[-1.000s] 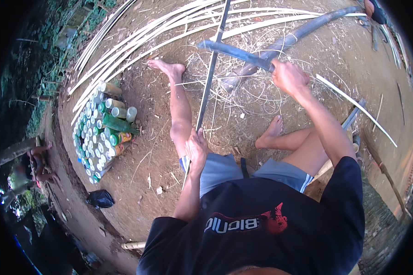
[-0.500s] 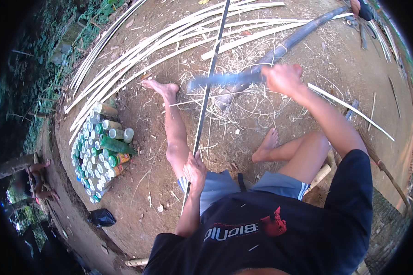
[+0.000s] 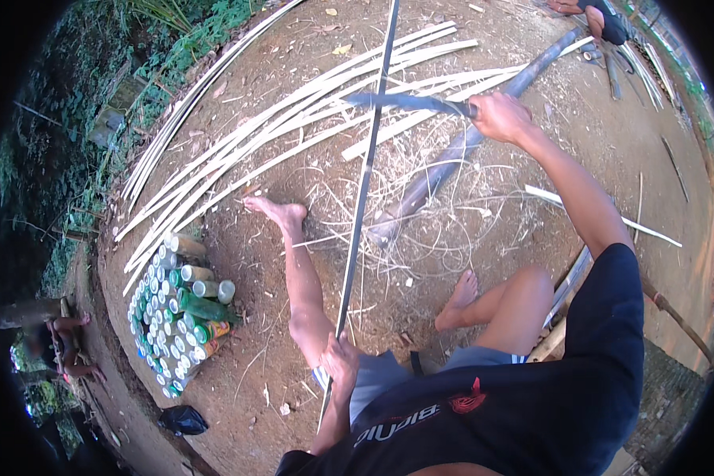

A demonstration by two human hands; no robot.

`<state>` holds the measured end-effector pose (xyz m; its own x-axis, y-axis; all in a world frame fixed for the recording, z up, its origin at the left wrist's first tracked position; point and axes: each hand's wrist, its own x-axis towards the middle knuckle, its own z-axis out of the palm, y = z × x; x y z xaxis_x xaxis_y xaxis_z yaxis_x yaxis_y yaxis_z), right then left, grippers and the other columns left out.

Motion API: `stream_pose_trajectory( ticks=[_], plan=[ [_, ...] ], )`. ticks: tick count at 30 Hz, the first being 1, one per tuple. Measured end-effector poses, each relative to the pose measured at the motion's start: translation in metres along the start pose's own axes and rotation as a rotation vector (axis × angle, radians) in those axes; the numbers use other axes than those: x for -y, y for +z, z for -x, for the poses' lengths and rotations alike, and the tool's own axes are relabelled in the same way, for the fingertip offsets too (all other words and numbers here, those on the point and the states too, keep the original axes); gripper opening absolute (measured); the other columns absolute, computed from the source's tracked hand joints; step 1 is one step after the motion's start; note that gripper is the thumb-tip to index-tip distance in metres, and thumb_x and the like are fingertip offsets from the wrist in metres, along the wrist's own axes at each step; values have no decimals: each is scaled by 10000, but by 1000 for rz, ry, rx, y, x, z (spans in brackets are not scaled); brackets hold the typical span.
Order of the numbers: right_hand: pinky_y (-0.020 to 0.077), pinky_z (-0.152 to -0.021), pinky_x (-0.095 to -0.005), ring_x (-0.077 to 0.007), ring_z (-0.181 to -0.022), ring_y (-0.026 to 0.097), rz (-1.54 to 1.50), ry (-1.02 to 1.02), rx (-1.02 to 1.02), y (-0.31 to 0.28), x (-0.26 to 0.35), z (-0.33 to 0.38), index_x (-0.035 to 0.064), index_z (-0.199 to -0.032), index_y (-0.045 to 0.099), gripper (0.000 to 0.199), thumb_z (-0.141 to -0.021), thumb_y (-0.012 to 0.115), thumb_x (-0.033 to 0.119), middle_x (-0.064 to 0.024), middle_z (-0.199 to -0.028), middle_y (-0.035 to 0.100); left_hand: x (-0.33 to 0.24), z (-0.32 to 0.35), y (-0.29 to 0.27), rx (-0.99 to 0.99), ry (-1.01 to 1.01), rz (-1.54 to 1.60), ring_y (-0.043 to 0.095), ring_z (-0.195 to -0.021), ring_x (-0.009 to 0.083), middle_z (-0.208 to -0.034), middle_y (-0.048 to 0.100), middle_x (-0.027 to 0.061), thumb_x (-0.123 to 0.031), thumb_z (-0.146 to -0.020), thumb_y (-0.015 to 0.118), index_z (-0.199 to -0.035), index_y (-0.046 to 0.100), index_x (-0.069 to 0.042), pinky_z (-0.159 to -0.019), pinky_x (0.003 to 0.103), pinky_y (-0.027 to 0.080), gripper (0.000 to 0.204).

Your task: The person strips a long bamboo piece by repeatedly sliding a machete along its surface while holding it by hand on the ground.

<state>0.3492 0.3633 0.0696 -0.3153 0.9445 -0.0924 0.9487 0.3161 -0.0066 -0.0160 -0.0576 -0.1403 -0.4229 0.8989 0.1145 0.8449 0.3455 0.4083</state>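
Observation:
My left hand (image 3: pixel 340 361) is closed round the lower part of a long, narrow, dark-faced strip (image 3: pixel 362 198), which looks like split bamboo. The strip slants up from my lap past the top of the view. My right hand (image 3: pixel 501 117) grips the handle of a machete (image 3: pixel 424 103), arm stretched out ahead. Its grey blade points left and crosses the strip high up; I cannot tell whether the edge touches it. Under the blade, a dark bamboo pole (image 3: pixel 444 163) lies on the ground among thin curled shavings (image 3: pixel 460 198).
Several pale split strips (image 3: pixel 293 111) lie across the ground ahead and left. A stack of bottles and jars (image 3: pixel 184 309) stands left of my outstretched leg, with a black plastic bag (image 3: pixel 184 420) nearby. Another person (image 3: pixel 607 24) crouches far right; a second sits far left.
My right hand has moved the machete forward, farther up the strip, and the blade is less blurred. My left hand keeps its hold. The whole view has shifted slightly.

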Motion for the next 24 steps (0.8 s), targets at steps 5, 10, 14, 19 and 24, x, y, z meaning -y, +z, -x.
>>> stream_pose_trajectory(
  ticks=[5,10,14,19,24],
  plan=[
    [566,-754,-438,-310,-799,710,85,217,-137,-35,-143,-109,45,-1169,656,386,-825,542,178,-190,-868,719,-14,-2,-9,70,6,64,569,-505,429,-577,566,252,-208,-946,579,-921,644,62,-505,542,407,279],
    [496,-576,-406,-256,-563,603,-670,651,-499,-41,-147,-126,6,-889,690,278,-863,568,254,-128,-647,627,-12,-11,-14,-43,78,98,499,-406,435,-543,529,259,-182,-957,565,-889,603,60,-405,524,337,254],
    [397,-443,-346,-178,-509,541,-667,258,-479,61,-60,-40,2,-877,626,214,-872,621,215,-103,-592,573,-20,-24,-25,125,-90,267,562,-620,468,-693,566,286,-314,-1030,411,-899,545,44,-578,536,396,404],
    [454,-465,-382,-248,-511,636,-496,44,-96,97,79,114,60,-840,579,206,-781,731,186,-94,-570,594,-45,-22,-37,270,-315,378,505,-659,438,-726,517,263,-383,-1046,338,-890,496,21,-622,497,379,460],
    [422,-452,-453,-243,-477,619,-270,-243,-159,139,117,161,110,-781,550,168,-734,707,146,-38,-562,598,-54,-15,-39,257,-305,435,483,-635,380,-689,486,220,-433,-1045,324,-858,472,4,-630,473,375,498]
  ],
)
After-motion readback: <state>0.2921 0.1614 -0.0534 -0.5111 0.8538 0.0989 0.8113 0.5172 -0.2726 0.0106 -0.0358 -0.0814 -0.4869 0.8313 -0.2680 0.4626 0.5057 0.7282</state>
